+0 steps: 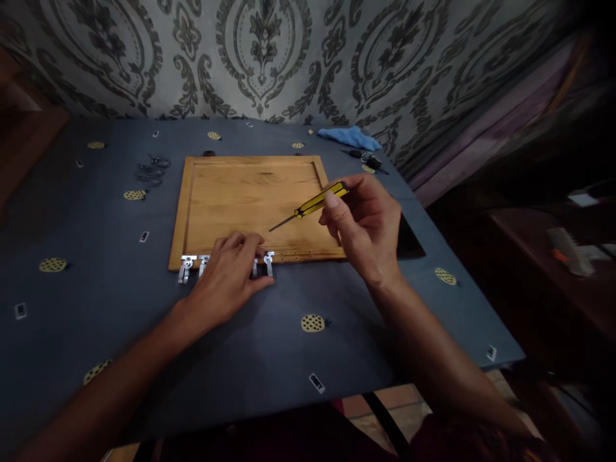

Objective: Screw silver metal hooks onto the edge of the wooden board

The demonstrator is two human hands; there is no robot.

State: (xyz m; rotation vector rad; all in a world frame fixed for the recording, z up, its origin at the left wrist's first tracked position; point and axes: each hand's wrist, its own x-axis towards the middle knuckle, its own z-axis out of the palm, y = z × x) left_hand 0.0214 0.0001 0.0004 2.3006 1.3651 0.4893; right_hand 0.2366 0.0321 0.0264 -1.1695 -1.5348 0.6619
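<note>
Head cam: our right hand point(368, 224) has its fingers pinched around a slim screwdriver point(312, 204), yellow-and-black handle, shaft slanting down-left over the framed wooden panel point(250, 192) on the surface point(385, 346). Shiny metal clips point(269, 258) line its near edge; our left hand point(226, 276) is nearer, fingers draped over them, can't tell if gripping.

We can fully read no words. On the counter's blue covering point(269, 391), we see a small printed label point(316, 383) near the front edge with a short word in capitals, too blurred to spell; similar labels at near right point(491, 353), left point(20, 311) and far point(249, 124) are too small.
</note>
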